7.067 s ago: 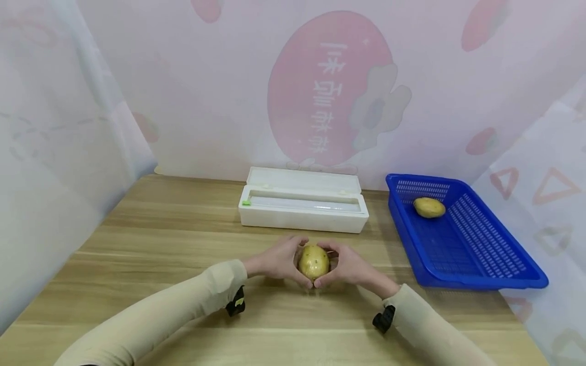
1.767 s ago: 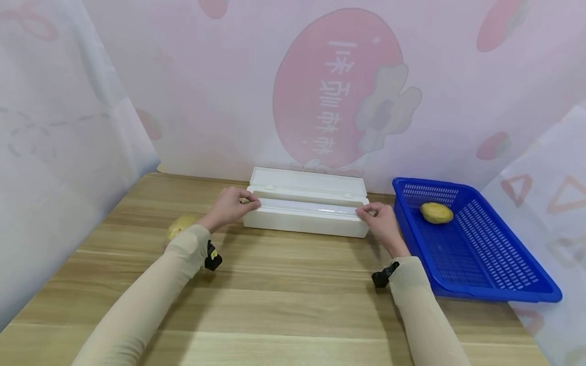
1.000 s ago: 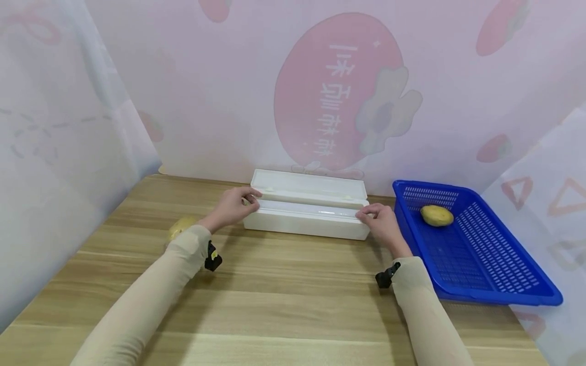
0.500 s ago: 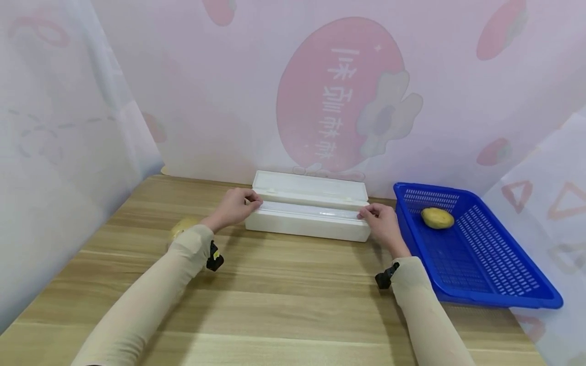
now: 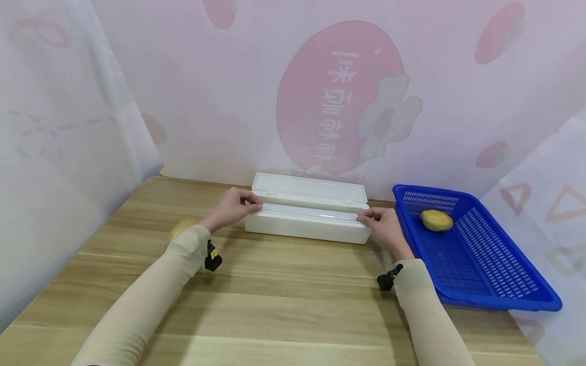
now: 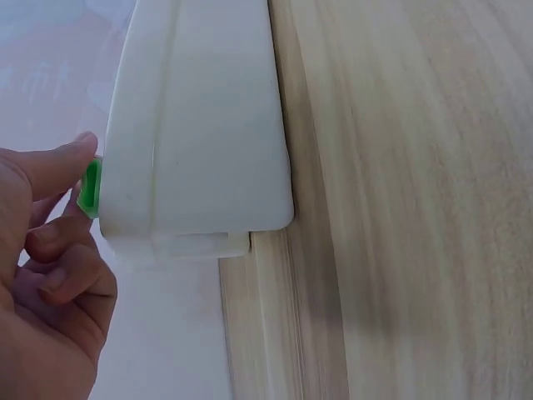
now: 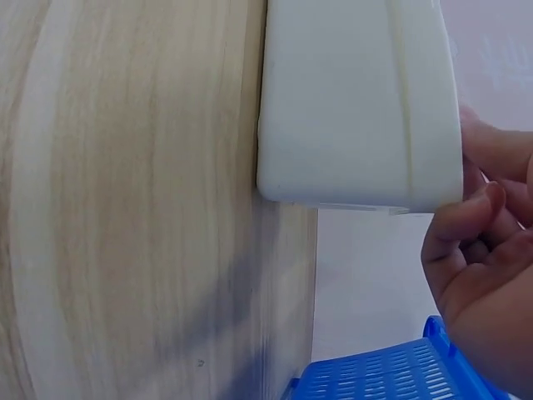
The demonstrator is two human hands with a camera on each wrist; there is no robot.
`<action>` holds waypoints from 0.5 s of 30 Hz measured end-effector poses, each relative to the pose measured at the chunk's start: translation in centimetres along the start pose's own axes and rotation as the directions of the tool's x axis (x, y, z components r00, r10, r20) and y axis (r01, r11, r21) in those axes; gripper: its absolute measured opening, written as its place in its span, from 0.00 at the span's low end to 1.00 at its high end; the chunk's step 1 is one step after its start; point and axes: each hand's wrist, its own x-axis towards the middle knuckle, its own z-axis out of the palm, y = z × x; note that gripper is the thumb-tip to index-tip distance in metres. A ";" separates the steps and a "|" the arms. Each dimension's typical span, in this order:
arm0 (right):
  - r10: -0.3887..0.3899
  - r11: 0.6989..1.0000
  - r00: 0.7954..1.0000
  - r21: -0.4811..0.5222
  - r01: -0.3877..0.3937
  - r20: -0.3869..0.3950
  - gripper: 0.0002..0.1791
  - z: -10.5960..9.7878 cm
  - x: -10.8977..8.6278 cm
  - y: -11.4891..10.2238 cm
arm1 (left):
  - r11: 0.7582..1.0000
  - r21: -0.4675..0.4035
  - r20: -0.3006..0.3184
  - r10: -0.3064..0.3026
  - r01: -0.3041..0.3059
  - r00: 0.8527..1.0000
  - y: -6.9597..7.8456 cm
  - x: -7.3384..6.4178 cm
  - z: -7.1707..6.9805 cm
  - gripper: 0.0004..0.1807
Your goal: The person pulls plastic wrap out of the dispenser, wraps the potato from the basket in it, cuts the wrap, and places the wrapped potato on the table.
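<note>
A white cling film dispenser (image 5: pixel 306 228) stands at the back of the table, its lid (image 5: pixel 309 188) raised. Clear plastic wrap (image 5: pixel 316 213) lies along its top front edge. My left hand (image 5: pixel 232 207) pinches at the left end of the wrap between thumb and fingertips. Right there, the left wrist view shows a green slide cutter (image 6: pixel 90 188), partly covered by the fingers. At the other end, my right hand (image 5: pixel 385 227) pinches the wrap's edge, with the remaining fingers curled. A potato (image 5: pixel 179 227) with a shiny film covering lies behind the left forearm, partly hidden by the sleeve.
A blue plastic basket (image 5: pixel 476 300) stands to the right, close to the right forearm, with one potato (image 5: pixel 437 220) in it. Behind the wooden table (image 5: pixel 284 300) hangs a pink printed cloth (image 5: pixel 220 101).
Earlier both hands held the film-covered potato at the table's middle; it now lies at the left. The hands moved to the dispenser's ends and have barely shifted in the last second.
</note>
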 end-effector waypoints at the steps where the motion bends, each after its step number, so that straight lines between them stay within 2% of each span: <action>1: 0.003 1.000 1.000 -0.005 -0.003 -0.003 0.08 0.0 0.1 0.0 | 1.000 0.007 -0.007 0.002 -0.002 1.000 0.0 0.0 -0.1 0.05; 10: 0.024 0.999 0.994 -0.023 -0.027 -0.103 0.08 0.1 1.2 -0.7 | 0.997 0.045 -0.046 0.057 -0.055 0.997 0.4 0.4 -1.0 0.07; 15: 0.015 0.999 0.992 -0.033 -0.020 -0.129 0.09 -0.4 1.6 -1.6 | 0.996 0.062 -0.070 0.072 -0.067 0.995 0.9 0.6 -1.6 0.07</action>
